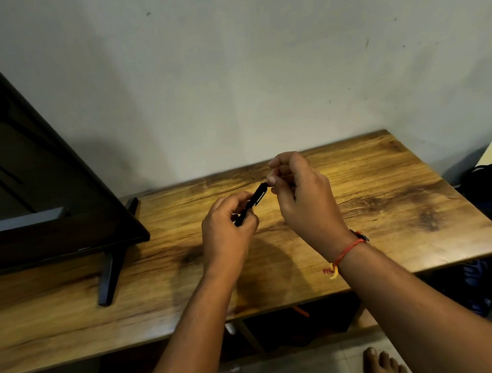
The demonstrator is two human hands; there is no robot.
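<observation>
A slim black pen [251,202] with a clip, tilted: left hand [226,224] grips its barrel, right hand [298,189] fingers [271,179] pinch its upper end.

- A thin red thread [348,249] is tied round the wrist just behind my right grip [304,198].
- Its knot ends in a short yellow and orange tassel [331,271], on the side toward my left grip [227,222].
- A small dark clasp [360,234] sits on that wrist's outer side.
- My forearms are bare behind both grips, and so are my feet [385,366].
</observation>
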